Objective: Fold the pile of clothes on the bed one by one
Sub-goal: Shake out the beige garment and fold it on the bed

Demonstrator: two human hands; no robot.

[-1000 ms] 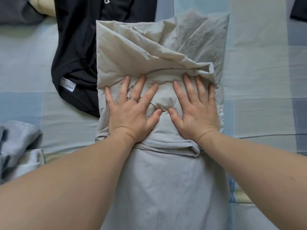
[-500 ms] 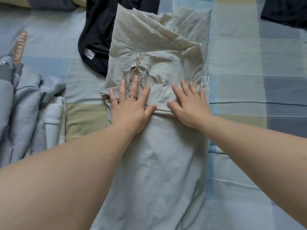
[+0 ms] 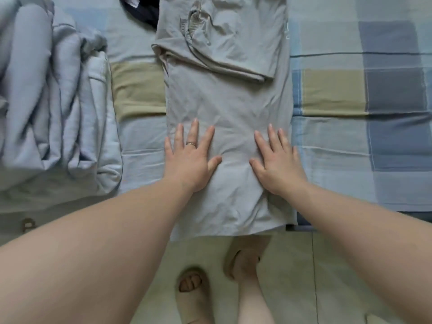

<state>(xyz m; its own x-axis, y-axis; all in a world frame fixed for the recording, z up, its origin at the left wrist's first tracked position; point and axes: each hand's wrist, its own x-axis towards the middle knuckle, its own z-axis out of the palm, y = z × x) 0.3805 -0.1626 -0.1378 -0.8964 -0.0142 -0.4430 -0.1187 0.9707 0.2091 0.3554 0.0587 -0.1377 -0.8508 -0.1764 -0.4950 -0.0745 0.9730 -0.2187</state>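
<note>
head | 2 hands: left hand [image 3: 189, 157] and right hand [image 3: 275, 160] flat, fingers spread, gripping nothing, have slid down from the tucked sleeves to mid-shirt | 1 grey shirt [image 3: 229, 101], centre frame, smoothed; likely ready for crosswise fold | 1 pale blue heap [image 3: 46, 101], left | 1 dark garment [image 3: 142, 10], top

Thin, matt, finely creased cloth in the grey garment [image 3: 229, 101]. Matt woven checked fabric over the bed [image 3: 339, 141]. Soft, rumpled cloth in the heap of pale blue clothes [image 3: 46, 101]. Glossy metal on the ring [image 3: 190, 143]. Smooth, faintly shiny tile on the floor [image 3: 292, 277].
</note>
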